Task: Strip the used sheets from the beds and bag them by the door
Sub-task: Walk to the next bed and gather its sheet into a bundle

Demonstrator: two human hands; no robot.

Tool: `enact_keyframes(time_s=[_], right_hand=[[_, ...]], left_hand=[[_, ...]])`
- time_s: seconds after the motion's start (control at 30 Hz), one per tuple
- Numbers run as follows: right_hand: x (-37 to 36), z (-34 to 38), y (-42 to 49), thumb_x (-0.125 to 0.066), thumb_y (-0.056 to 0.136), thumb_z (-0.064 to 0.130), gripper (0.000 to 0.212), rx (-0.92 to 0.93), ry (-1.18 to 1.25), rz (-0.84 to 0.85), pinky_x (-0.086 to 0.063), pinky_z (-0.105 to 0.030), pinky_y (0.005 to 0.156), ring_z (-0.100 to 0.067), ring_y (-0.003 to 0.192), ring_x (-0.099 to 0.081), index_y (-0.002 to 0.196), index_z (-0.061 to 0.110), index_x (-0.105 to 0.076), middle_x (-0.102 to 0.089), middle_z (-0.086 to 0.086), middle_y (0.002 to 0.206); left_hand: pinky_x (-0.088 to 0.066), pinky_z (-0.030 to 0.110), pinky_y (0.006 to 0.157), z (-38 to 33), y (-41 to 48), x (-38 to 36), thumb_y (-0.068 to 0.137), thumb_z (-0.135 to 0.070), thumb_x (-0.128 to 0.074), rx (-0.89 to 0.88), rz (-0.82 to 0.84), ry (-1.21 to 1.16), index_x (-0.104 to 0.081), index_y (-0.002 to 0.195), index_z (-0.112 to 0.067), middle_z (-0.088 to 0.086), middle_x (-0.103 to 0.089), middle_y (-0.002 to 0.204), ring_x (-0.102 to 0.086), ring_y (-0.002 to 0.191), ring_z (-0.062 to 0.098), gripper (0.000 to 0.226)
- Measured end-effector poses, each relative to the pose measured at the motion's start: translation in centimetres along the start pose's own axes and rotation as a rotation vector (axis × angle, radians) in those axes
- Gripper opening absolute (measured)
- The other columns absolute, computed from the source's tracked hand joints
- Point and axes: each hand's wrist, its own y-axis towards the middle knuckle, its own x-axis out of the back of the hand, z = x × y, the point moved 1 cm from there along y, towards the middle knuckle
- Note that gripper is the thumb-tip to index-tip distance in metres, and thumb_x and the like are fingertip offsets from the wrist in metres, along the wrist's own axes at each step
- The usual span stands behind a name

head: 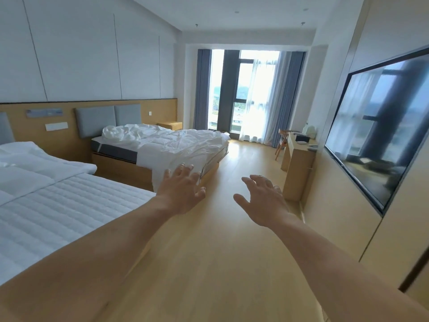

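Crumpled white cloth sheets point(176, 140); smooth wood floor point(220, 252).

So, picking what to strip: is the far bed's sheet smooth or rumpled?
Rumpled: the sheet is bunched near the headboard and hangs over the side.

Left edge crops near bed point(58, 212); desk items point(303, 138) indistinct.

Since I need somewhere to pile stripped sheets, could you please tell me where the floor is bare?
The wood floor is bare from the near bed and far bed across to the desk, up to the window. The gap between the beds is narrow; the desk top is cluttered.
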Motion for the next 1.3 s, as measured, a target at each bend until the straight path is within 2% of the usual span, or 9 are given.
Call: enact_keyframes(time_s=[0.23, 0.4, 0.57, 0.73, 0.93, 1.07, 1.3], right_hand=[[-5.3, -9.8, 14.9, -0.035, 0.098, 0.06, 0.064, -0.018, 0.029, -0.004, -0.013, -0.051, 0.117, -0.018, 0.149, -0.01, 0.153, 0.028, -0.025, -0.02, 0.0, 0.162], [-7.6, -14.7, 26.4, -0.036, 0.098, 0.059, 0.063, 0.044, 0.069, 0.008, -0.014, -0.05, 0.116, -0.018, 0.149, -0.013, 0.152, 0.027, -0.028, -0.021, 0.001, 0.161], [-10.5, -16.4, 36.7, -0.042, 0.098, 0.056, 0.061, 0.1, 0.191, 0.027, -0.022, -0.046, 0.114, -0.021, 0.146, -0.023, 0.15, 0.026, -0.034, -0.029, 0.0, 0.158], [-15.2, -16.6, 47.3, -0.041, 0.097, 0.056, 0.063, 0.125, 0.227, 0.066, -0.023, -0.045, 0.114, -0.021, 0.145, -0.024, 0.151, 0.026, -0.032, -0.029, 0.001, 0.158], [-20.6, -15.8, 61.1, -0.041, 0.097, 0.059, 0.064, 0.094, 0.233, 0.102, -0.026, -0.045, 0.115, -0.021, 0.145, -0.024, 0.152, 0.027, -0.031, -0.028, 0.002, 0.159], [-23.5, -14.6, 70.3, -0.04, 0.097, 0.059, 0.064, 0.079, 0.248, 0.074, -0.025, -0.043, 0.114, -0.021, 0.144, -0.025, 0.152, 0.027, -0.032, -0.028, 0.003, 0.159], [-30.6, -11.3, 85.0, -0.039, 0.095, 0.062, 0.067, 0.13, 0.251, 0.119, -0.023, -0.044, 0.115, -0.022, 0.146, -0.022, 0.153, 0.029, -0.029, -0.026, 0.004, 0.16]], left_hand=[[-0.012, 0.056, 0.119, -3.4, 16.3, -7.4, 0.097, -0.053, -0.036, -0.03, 0.03, 0.039, -0.029, 0.152, -0.026, 0.002, -0.019, 0.163, -0.01, 0.151, 0.021, 0.061], [-0.011, 0.056, 0.12, -3.0, 26.5, -10.3, 0.098, -0.052, -0.034, 0.075, 0.039, 0.039, -0.033, 0.151, -0.025, 0.002, -0.022, 0.162, -0.012, 0.15, 0.022, 0.059], [-0.016, 0.054, 0.118, -0.4, 35.0, -13.5, 0.097, -0.051, -0.036, 0.201, 0.019, -0.037, -0.037, 0.149, -0.023, 0.003, -0.029, 0.159, -0.019, 0.148, 0.021, 0.059], [-0.024, 0.051, 0.115, 4.5, 43.7, -18.6, 0.097, -0.051, -0.036, 0.333, 0.023, -0.158, -0.042, 0.146, -0.02, 0.003, -0.036, 0.155, -0.03, 0.143, 0.022, 0.058], [-0.025, 0.05, 0.114, 12.3, 55.3, -24.4, 0.097, -0.05, -0.037, 0.355, 0.049, -0.2, -0.042, 0.146, -0.019, 0.004, -0.037, 0.154, -0.03, 0.143, 0.022, 0.058], [-0.024, 0.049, 0.114, 17.8, 62.6, -26.7, 0.097, -0.051, -0.034, 0.361, 0.054, -0.172, -0.04, 0.147, -0.02, 0.002, -0.035, 0.155, -0.028, 0.144, 0.021, 0.059], [-0.022, 0.048, 0.116, 27.5, 73.4, -31.6, 0.098, -0.053, -0.033, 0.388, 0.094, -0.08, -0.036, 0.149, -0.022, 0.002, -0.028, 0.16, -0.02, 0.148, 0.021, 0.06]])
